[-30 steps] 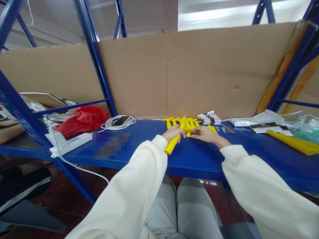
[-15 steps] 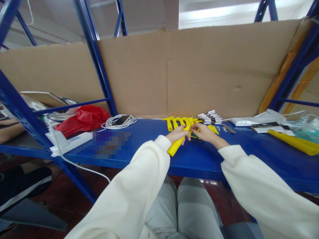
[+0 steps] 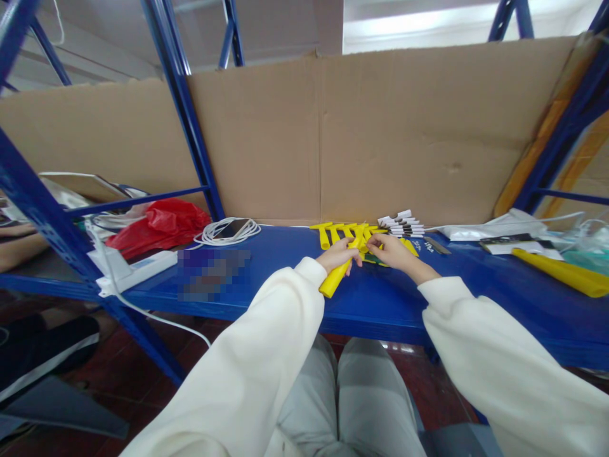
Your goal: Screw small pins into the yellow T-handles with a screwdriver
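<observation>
My left hand [image 3: 339, 256] is closed round a yellow rolled tube [image 3: 334, 282], which looks like paper or thin sheet and tilts with its wide end toward me. Close by on the right, my right hand [image 3: 387, 249] has its thumb and fingers pinched together beside the tube's far end; whatever they hold is too small to make out. Just behind the hands lies a row of several yellow rolled pieces [image 3: 325, 237]. Flat yellow pieces [image 3: 409, 247] lie partly hidden behind my right hand.
Small white-and-black pieces [image 3: 403, 225] are stacked at the back, near a metal ruler-like strip [image 3: 436, 245]. A larger yellow roll [image 3: 561, 273] lies right. Left are a coiled white cable [image 3: 228, 232], a power strip [image 3: 143, 270] and a red bag [image 3: 164, 225]. Cardboard [image 3: 380, 139] walls the back.
My right hand has drawn slightly to the right, away from the tube's far end. My left hand keeps its hold on the tube, almost still.
</observation>
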`<state>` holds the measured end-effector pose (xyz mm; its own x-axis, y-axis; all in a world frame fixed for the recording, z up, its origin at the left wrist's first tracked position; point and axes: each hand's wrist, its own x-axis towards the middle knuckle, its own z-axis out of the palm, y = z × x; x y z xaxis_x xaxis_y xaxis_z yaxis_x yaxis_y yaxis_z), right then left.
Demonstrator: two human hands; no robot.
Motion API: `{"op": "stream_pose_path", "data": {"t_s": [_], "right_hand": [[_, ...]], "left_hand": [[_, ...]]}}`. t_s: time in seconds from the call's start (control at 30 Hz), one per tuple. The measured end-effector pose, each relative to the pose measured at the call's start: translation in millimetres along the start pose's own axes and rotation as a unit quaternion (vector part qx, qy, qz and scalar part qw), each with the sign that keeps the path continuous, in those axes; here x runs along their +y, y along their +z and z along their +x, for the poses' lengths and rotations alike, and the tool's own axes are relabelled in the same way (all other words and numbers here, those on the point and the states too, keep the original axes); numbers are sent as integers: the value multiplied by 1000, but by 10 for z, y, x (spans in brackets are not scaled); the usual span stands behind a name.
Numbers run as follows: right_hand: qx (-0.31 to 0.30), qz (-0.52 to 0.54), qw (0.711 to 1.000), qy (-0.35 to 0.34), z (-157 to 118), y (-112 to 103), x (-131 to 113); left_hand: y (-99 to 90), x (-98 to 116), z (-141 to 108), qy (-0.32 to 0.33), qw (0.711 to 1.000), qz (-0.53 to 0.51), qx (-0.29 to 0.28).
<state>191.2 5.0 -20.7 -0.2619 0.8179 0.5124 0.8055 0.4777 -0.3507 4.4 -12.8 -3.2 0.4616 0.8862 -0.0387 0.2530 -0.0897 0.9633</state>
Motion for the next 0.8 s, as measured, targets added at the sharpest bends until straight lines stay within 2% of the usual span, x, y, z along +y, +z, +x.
{"op": "stream_pose_path", "data": {"t_s": [0.13, 0.2, 0.27, 0.33, 0.43, 0.63, 0.8], "right_hand": [[47, -41, 997, 43, 21, -124, 239], [62, -107, 985, 118, -9, -258, 425], [55, -173, 962, 205, -77, -408, 621], [37, -203, 935, 288, -168, -530, 797], [8, -209, 908, 362, -285, -608, 989], [-11, -223, 905, 362, -334, -541, 1147], [11, -247, 903, 351, -346, -482, 1243]], "left_hand": [[-26, -8, 19, 10, 998, -25, 58], [-38, -8, 20, 6, 997, -35, 75], [-43, -1, 13, 2, 996, -41, 82], [-42, 8, 2, 1, 996, -42, 80], [-38, 16, -10, -1, 996, -38, 76], [-42, 3, 1, -7, 996, -38, 76], [-45, -4, -1, -3, 996, -47, 76]]}}
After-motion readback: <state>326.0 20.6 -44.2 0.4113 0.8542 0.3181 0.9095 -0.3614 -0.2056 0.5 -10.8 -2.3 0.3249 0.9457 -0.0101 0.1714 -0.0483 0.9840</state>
